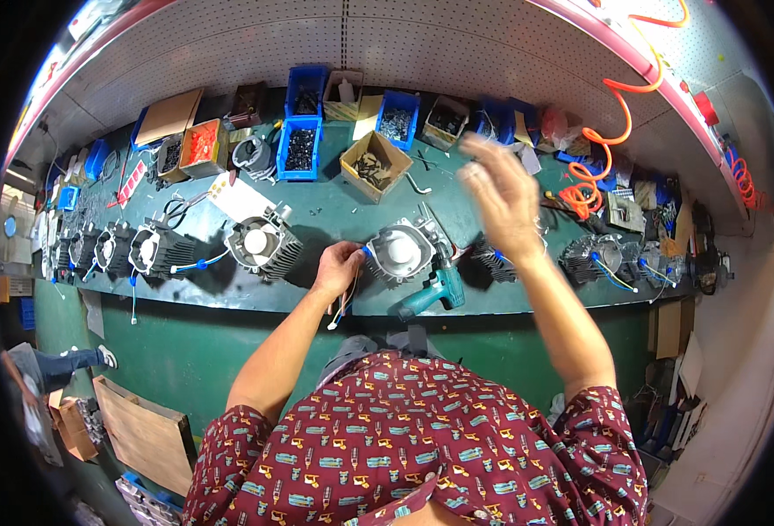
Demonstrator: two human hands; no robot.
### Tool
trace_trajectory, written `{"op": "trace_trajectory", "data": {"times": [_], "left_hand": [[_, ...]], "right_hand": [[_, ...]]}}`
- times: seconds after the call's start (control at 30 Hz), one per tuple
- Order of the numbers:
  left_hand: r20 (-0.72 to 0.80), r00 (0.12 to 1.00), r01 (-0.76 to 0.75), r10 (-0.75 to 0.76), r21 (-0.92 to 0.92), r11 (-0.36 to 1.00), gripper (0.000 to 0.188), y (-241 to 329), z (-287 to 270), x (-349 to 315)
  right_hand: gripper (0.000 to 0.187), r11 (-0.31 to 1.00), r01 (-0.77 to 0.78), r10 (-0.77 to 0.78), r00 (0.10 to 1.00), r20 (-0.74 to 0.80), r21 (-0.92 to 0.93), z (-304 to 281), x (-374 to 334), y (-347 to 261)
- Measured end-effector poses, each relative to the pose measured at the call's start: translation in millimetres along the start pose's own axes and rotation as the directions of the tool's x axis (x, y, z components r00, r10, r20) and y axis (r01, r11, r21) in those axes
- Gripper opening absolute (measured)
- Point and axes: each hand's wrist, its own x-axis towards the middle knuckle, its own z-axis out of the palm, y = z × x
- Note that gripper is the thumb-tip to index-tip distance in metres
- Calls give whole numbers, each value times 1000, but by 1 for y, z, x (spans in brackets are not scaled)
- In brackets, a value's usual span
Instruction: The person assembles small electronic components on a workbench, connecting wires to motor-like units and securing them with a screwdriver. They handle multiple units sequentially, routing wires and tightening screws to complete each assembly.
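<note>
Motor housing (402, 251), white disc (400, 248) up, long axis upright, left hand (340, 266) pinching wires (344, 304), right hand (503, 197), fingers extended

Access partly obstructed
Benchtop (317, 221) open beyond the left hand (340, 266); teal drill (431, 296) obstructs the central housing's (399, 251) near side.

Shirt (378, 438) is showing small multicoloured motifs on maroon; motor housing (418, 235) showing silver-grey, dome (399, 249) white; drill (431, 296) showing teal; coiled hose (615, 85) showing orange.
</note>
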Motion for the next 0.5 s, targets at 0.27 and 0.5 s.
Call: {"op": "trace_trajectory", "data": {"times": [0.27,0.5], "left_hand": [[111,985,157,-131,-267,951,24,10,-6,5],[105,985,166,-137,-356,920,12,6,-1,3]], "right_hand": [[55,927,-372,358,916,183,48,150,-111,128],[44,840,-526,487,839,244,132,150,-106,112]]}}
